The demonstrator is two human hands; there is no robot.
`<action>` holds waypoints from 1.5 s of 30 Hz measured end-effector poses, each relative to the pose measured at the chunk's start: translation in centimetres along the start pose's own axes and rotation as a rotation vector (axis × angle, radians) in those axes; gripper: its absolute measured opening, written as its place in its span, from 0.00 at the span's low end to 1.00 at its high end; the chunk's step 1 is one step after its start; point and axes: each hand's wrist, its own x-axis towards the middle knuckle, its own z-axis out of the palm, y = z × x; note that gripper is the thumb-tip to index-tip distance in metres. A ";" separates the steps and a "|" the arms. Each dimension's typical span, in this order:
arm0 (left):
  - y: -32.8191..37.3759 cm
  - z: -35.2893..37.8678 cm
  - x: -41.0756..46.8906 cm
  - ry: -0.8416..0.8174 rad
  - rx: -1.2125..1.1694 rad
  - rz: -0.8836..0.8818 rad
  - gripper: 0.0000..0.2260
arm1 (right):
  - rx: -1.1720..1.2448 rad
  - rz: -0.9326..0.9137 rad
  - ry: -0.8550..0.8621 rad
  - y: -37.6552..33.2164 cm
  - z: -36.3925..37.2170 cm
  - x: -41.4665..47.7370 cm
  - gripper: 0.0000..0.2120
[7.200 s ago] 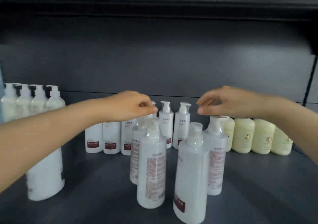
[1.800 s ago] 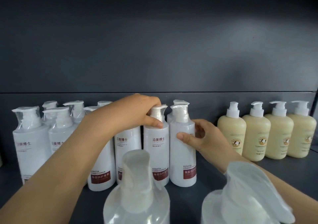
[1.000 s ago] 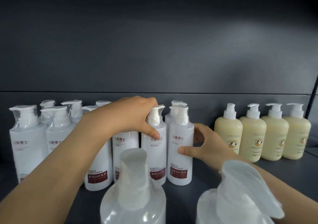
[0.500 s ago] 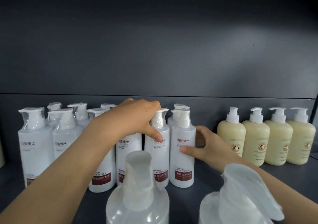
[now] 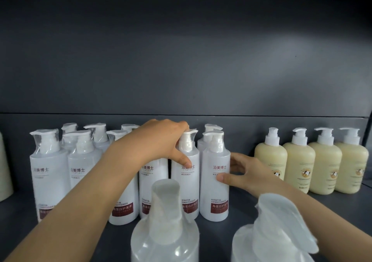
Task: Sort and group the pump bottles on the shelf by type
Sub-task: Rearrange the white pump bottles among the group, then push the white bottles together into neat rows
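We had grouped most white conditioner bottles (image 5: 215,173) mid-shelf beside the cream bottles (image 5: 298,167); left hand (image 5: 159,143) and right hand (image 5: 244,173) each clasped one. Two front bottles (image 5: 165,231) remained.

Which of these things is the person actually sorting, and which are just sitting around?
In the job:
- white conditioner bottles
- cream pump bottles
- two wrapped bottles in front
- left hand, right hand

Just there:
- dark shelf
- back panel

Glossy plastic white bottles (image 5: 215,183); shelf (image 5: 340,207) matt, probably metal.
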 end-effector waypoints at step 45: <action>-0.7 -16.3 -39.2 0.068 0.206 -0.483 0.15 | -1.021 -0.274 -0.037 -28.9 8.4 -21.4 0.21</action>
